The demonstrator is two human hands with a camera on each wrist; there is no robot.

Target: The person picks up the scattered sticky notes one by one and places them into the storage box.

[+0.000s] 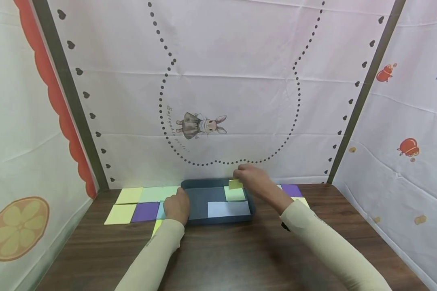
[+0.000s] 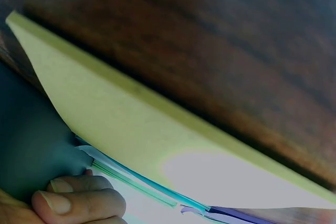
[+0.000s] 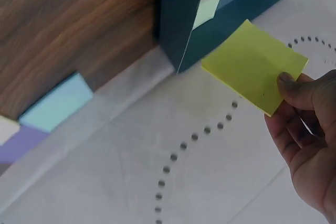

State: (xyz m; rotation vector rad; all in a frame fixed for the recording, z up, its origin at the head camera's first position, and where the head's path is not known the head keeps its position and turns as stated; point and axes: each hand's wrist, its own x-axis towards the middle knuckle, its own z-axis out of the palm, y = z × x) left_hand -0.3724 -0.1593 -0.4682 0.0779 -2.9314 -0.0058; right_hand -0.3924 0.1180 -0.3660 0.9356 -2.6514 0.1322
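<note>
My right hand [image 1: 256, 181] pinches a yellow sticky-note pad [image 3: 254, 66] between thumb and fingers, holding it above the back right corner of a dark blue-grey tray [image 1: 218, 222]. Below that pad, a pale green sticky-note pad [image 1: 235, 195] lies in the tray. Two pale blue pads [image 1: 228, 209] lie side by side along the tray's front right. My left hand [image 1: 177, 205] grips the tray's left edge with curled fingers [image 2: 79, 205]; part of that grip is hidden.
Left of the tray, yellow pads [image 1: 120, 214], a purple pad [image 1: 145, 211] and green pads [image 1: 151, 194] lie in rows on the wooden table [image 1: 218, 258]. To the right are another purple pad [image 1: 291, 190] and a light blue pad [image 3: 58, 102]. A printed cloth [image 1: 233, 97] hangs behind.
</note>
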